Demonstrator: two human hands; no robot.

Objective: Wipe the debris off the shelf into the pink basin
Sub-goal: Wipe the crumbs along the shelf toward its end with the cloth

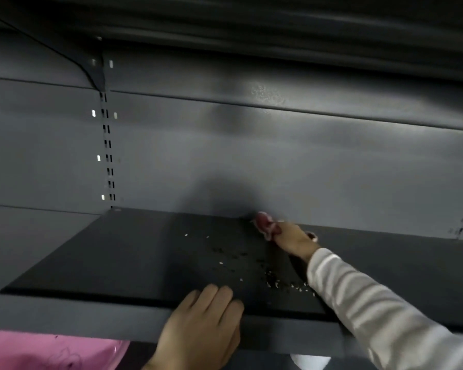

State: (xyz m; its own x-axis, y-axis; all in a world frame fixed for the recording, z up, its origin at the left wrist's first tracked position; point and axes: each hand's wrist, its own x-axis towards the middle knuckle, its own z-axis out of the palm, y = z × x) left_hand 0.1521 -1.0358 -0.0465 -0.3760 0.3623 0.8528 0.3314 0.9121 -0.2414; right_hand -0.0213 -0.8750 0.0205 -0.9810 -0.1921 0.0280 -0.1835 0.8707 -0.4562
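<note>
So right hand (292, 240) pinches a pink rag (265, 225) at the dark shelf's (134, 252) back edge; debris (251, 265) scattered at its 7 o'clock; left hand (202, 327) flat, fingers loose, on the front lip; pink basin (48, 351) below at 8 o'clock.

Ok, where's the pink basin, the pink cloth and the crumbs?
Pink plastic basin (51, 351), head view, its wall.
Crumpled pink cloth (265, 224), head view, its bunched middle.
Scattered pale crumbs (275, 281), head view, densest patch.

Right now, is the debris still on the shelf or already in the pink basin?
Still on the shelf: debris lies scattered on it, between the right hand holding a cloth and the left hand. The pink basin sits below the front edge.
</note>
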